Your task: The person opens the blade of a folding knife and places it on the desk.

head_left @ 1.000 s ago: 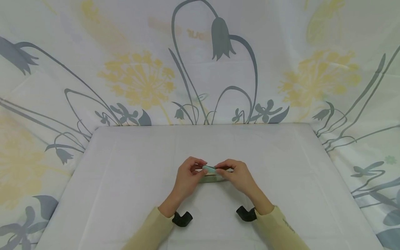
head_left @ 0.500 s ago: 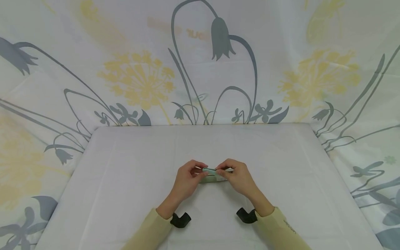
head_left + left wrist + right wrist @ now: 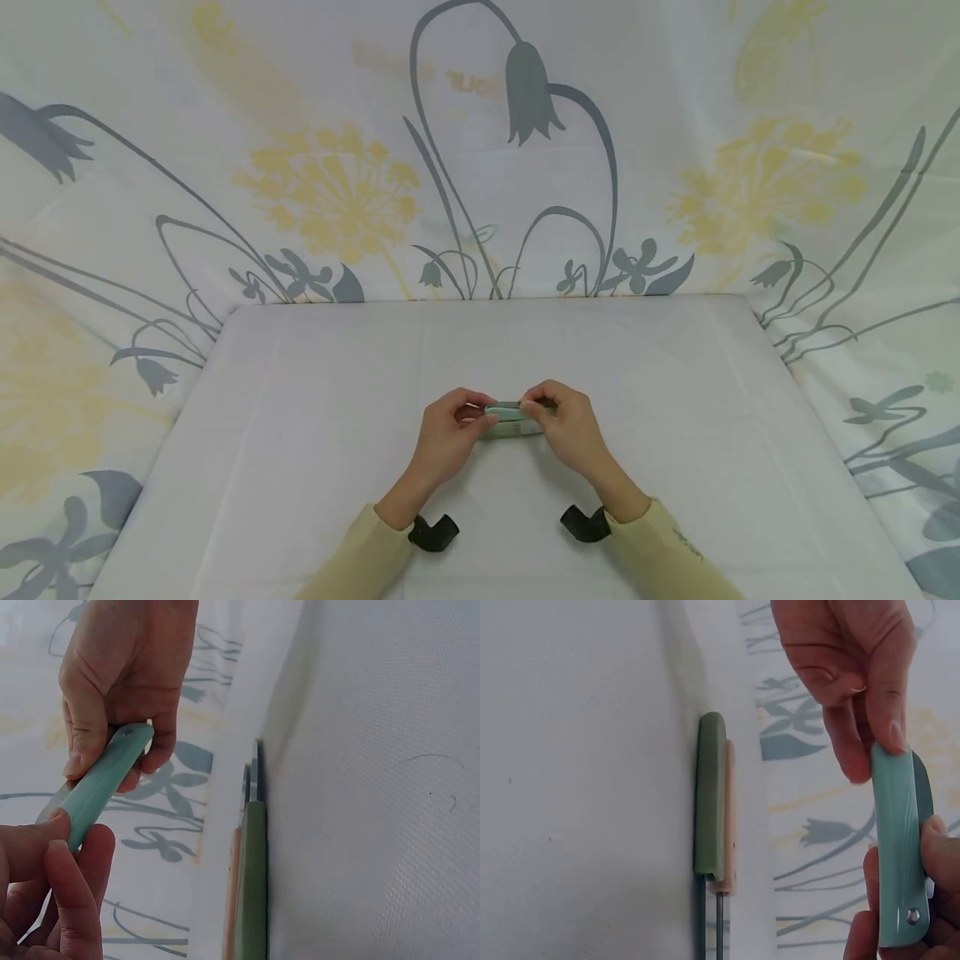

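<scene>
Both hands hold a mint-green folding knife above the table. In the left wrist view, my left hand pinches one end of its handle. At the rivet end, my right hand grips the handle, its thumb beside the blade. The dark blade lies close along the handle, partly out of it. Below, on the table, lie a green-handled tool and a pink-handled tool, side by side and apart from both hands. Narrow metal parts extend from their handles; their exact kind is unclear.
A white cloth covers the table. Flower-patterned fabric hangs behind it and at both sides. Black curved pieces sit at both wrists, beside the pale yellow sleeves.
The knife's dark blade edge has gone from slanted to nearly parallel with the handle. Both hands stay about in place, with the left slightly lower in the head view.
</scene>
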The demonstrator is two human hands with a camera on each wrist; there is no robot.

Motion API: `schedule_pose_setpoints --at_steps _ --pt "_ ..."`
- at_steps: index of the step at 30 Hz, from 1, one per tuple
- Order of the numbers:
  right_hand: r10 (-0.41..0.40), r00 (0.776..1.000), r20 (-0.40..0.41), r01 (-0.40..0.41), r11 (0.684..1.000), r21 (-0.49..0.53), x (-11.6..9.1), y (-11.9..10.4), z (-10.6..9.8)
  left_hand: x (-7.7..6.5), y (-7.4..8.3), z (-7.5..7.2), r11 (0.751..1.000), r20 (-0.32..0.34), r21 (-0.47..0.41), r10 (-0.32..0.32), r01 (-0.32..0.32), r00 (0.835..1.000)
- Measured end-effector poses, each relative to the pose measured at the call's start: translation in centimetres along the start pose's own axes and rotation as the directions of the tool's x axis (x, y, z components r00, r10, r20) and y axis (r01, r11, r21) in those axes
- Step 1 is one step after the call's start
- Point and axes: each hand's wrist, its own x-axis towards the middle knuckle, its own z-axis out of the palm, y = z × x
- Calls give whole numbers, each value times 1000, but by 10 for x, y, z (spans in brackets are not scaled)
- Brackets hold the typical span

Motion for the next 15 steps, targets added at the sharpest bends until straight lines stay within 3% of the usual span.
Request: schedule_pose_setpoints --at_steps 8,12,15 --pt "93 992 -82 -88 994 71 -1 0 6 1 2 -1 1000 -2 -18 -22 22 1000" --pt "119 992 -46 -112 985 128 0 1 6 1 5 -3 1000 -16 17 17 -17 1000" --pt "61 998 2 -61 989 132 1 3 3 1 7 -6 995 -16 61 81 -80 997"
